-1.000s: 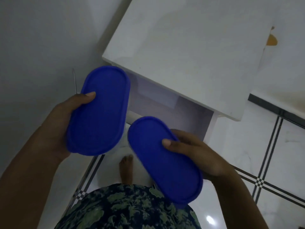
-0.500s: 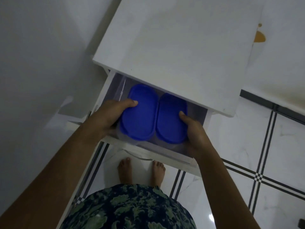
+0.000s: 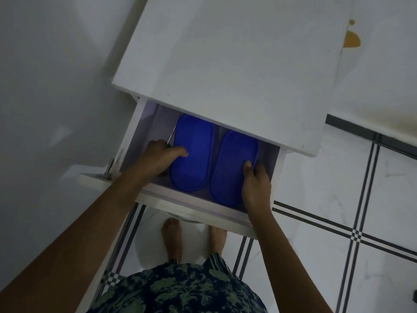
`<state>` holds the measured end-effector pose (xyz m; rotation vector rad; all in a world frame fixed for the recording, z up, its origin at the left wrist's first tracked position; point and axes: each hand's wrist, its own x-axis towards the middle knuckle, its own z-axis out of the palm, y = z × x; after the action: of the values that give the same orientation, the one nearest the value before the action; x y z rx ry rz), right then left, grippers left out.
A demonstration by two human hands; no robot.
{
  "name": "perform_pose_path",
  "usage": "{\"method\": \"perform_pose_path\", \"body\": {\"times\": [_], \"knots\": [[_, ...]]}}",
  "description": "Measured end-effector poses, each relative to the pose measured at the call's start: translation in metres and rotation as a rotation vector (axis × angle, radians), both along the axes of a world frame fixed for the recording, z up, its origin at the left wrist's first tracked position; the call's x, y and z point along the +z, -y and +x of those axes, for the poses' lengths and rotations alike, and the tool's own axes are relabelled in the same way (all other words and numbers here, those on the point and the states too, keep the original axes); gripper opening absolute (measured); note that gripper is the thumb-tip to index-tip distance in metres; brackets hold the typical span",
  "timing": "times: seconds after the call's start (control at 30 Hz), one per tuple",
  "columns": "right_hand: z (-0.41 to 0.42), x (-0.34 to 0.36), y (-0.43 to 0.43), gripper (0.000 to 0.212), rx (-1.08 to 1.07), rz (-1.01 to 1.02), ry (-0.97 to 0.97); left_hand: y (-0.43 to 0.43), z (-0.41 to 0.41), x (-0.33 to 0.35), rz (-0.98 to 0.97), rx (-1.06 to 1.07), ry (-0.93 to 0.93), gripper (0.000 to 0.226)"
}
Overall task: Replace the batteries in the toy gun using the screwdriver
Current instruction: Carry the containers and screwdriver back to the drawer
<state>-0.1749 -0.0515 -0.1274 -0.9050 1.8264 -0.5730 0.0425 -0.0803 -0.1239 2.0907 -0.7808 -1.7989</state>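
1. Left lid (image 3: 194, 152) and right lid (image 3: 232, 163): blue plastic, smooth, with a dull sheen. The right one bears faint raised dots near its far end.
2. Screwdriver (image 3: 171, 135), at the drawer's left edge: thin bright metal shaft and a green handle that looks like plastic.
3. Drawer (image 3: 203, 207): white, smooth, matt walls, like painted or laminated board.
4. Fitting (image 3: 109, 168), at the drawer's front left corner: dull grey metal.
5. Top (image 3: 225, 64): white, smooth, nearly matt, faintly smudged.
6. Floor (image 3: 372, 211): glossy white tile with dark lines.
7. Garment (image 3: 180, 290): soft printed cloth.
8. Wall (image 3: 56, 86): plain, matt.
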Motion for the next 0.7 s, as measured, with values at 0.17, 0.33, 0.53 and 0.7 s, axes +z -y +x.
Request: {"method": "perform_pose_path", "body": {"times": [0.17,0.33,0.53,0.7], "knots": [[-0.003,-0.002,-0.003,0.033,0.126,0.0,-0.132,-0.007,0.002,-0.008,0.014,-0.08,0.21,0.099],[0.002,0.014,-0.04,0.079,0.287,-0.066,-0.309,-0.015,-0.003,-0.003,-0.061,-0.226,0.453,0.082],[0.014,0.018,-0.086,0.079,0.581,-0.292,-0.801,-0.06,-0.009,0.014,-0.455,-0.408,0.87,0.081],[0.014,0.003,-0.083,0.073,0.62,-0.551,-1.019,-0.105,-0.025,0.007,-0.826,-0.642,0.917,0.062]]}}
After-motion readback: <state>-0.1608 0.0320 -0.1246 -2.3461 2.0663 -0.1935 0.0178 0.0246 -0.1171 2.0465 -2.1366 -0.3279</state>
